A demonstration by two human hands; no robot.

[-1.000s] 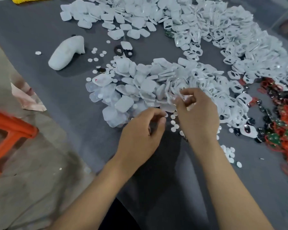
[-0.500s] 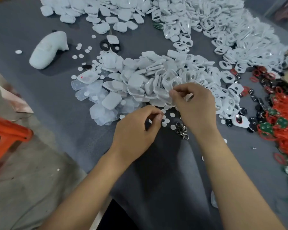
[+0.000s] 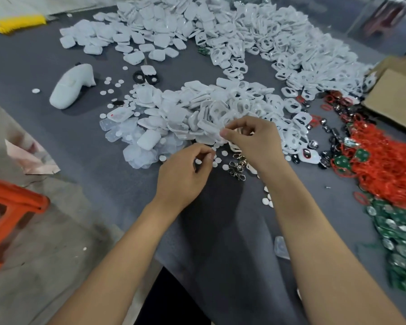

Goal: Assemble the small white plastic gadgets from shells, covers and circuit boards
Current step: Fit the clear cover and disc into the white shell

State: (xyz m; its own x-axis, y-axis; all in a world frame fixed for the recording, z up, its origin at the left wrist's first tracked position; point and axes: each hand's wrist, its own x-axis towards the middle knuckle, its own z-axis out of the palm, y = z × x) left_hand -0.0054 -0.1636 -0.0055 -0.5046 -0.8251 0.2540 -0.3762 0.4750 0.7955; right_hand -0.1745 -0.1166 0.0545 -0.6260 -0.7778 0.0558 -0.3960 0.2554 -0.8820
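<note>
Pinching a small white plastic piece [image 3: 217, 132] between curled thumb and forefinger, the right hand [image 3: 256, 143] hovers at the near edge of the middle heap of white shells and covers [image 3: 185, 113] on the grey tabletop [image 3: 56, 55]. Just nearer than that heap, the left hand [image 3: 183, 174] has its fingers curled together; whether they hold anything I cannot tell. Green circuit boards [image 3: 399, 231] lie right of the heap beside red loops [image 3: 384, 156]. A cardboard box [image 3: 394, 95] sits far right, contents hidden.
</note>
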